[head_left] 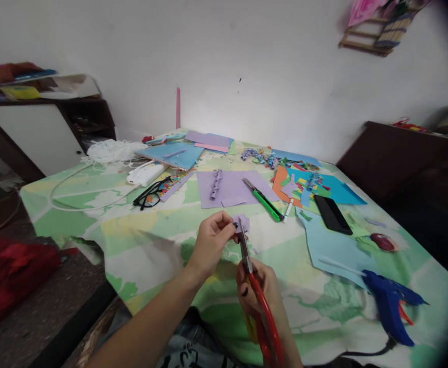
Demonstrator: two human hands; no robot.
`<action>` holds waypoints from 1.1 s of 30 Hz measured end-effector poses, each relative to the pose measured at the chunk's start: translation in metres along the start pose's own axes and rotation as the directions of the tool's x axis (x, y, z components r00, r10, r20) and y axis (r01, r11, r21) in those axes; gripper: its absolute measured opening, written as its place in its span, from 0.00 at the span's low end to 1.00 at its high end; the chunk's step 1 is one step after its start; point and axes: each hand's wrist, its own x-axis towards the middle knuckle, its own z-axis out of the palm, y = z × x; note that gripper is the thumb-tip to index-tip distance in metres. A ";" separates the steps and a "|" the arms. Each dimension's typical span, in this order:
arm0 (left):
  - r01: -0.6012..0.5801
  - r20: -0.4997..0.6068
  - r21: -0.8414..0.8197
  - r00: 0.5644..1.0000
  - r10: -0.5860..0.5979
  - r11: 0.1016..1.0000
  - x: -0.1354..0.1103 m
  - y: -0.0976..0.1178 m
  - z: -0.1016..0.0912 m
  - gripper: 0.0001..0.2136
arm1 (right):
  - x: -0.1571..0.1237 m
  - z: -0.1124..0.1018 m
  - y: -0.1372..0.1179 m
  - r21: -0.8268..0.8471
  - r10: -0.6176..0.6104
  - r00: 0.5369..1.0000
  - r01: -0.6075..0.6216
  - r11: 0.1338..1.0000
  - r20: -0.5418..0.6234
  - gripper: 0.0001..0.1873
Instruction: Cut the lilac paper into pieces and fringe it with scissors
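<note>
Between its thumb and fingers my left hand [212, 237] pinches a small piece of purple paper [245, 223]. My right hand [264, 289] is wrapped round a pair of scissors [261, 299] with red handles. Their metal blades point away from me and lie across the purple piece, beside my left fingertips. Beyond the hands a purple sheet [233, 185] lies flat, with a rolled purple paper strip [216, 184] on it. A green utility knife [264, 200] rests partly on that sheet. Part of the scissors' handle is hidden by my right fingers.
At right are a black phone [333, 214], light blue paper [327, 243] and a blue glue gun [390, 301] with its cable. Black glasses [151, 194], a white power strip [146, 174] and blue folders [173, 153] lie at left. Coloured scraps [296, 179] are spread beyond.
</note>
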 end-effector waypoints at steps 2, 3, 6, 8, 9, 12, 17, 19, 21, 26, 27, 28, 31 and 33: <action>0.005 0.000 -0.003 1.000 -0.005 1.000 0.000 0.000 0.000 0.08 | 0.000 0.000 0.000 -0.001 -0.001 1.000 0.001 1.000 0.000 0.28; 0.004 0.003 -0.005 1.000 -0.004 1.000 0.000 0.000 0.000 0.08 | 0.000 0.000 0.001 -0.007 -0.006 1.000 0.006 1.000 0.004 0.27; 0.005 0.010 -0.002 1.000 -0.005 1.000 0.001 0.000 -0.002 0.08 | 0.002 0.000 0.007 -0.019 -0.008 1.000 0.008 1.000 0.023 0.26; 0.010 0.008 0.010 1.000 -0.010 1.000 0.002 -0.001 -0.004 0.08 | 0.004 0.001 0.014 -0.027 -0.009 1.000 0.009 1.000 0.017 0.26; 0.016 0.009 0.020 1.000 -0.016 1.000 0.002 -0.001 -0.006 0.08 | 0.005 0.001 0.017 -0.030 -0.012 1.000 0.013 0.999 0.019 0.27; 0.045 0.026 0.060 0.999 -0.047 0.997 0.005 0.002 -0.013 0.08 | 0.004 0.000 0.023 -0.002 -0.034 0.998 0.034 0.999 0.044 0.30; 0.047 0.052 0.212 0.997 -0.059 0.976 0.026 0.017 -0.037 0.07 | -0.004 -0.009 0.001 -0.142 0.044 0.984 -0.019 0.990 0.170 0.25; 0.007 0.058 0.258 0.998 -0.022 0.966 0.042 0.024 -0.048 0.07 | -0.005 -0.015 -0.015 -0.245 0.147 0.986 -0.124 0.962 0.077 0.20; -0.001 0.111 0.265 0.993 -0.030 0.964 0.064 0.029 -0.058 0.06 | -0.001 -0.021 -0.031 -0.346 0.193 0.980 -0.198 0.917 -0.050 0.17; -0.029 0.181 0.261 0.983 -0.019 0.965 0.121 0.041 -0.063 0.04 | 0.030 -0.037 -0.064 -0.701 0.180 0.952 -0.306 0.644 -0.249 0.10; -0.007 0.198 0.231 0.979 -0.040 0.973 0.131 0.043 -0.061 0.04 | 0.038 -0.040 -0.068 -0.767 0.166 0.941 -0.336 0.547 -0.294 0.09; 0.038 0.225 0.192 0.971 -0.081 0.981 0.140 0.044 -0.059 0.04 | 0.047 -0.042 -0.070 -0.819 0.170 0.933 -0.360 0.448 -0.317 0.09; 0.284 0.339 0.036 0.898 -0.279 0.958 0.162 0.043 -0.054 0.04 | 0.072 -0.047 -0.066 -0.896 0.189 0.922 -0.378 0.233 -0.339 0.08; 0.456 0.371 -0.091 0.840 -0.395 0.885 0.171 0.037 -0.055 0.03 | 0.086 -0.049 -0.057 -0.922 0.222 0.919 -0.360 0.144 -0.325 0.05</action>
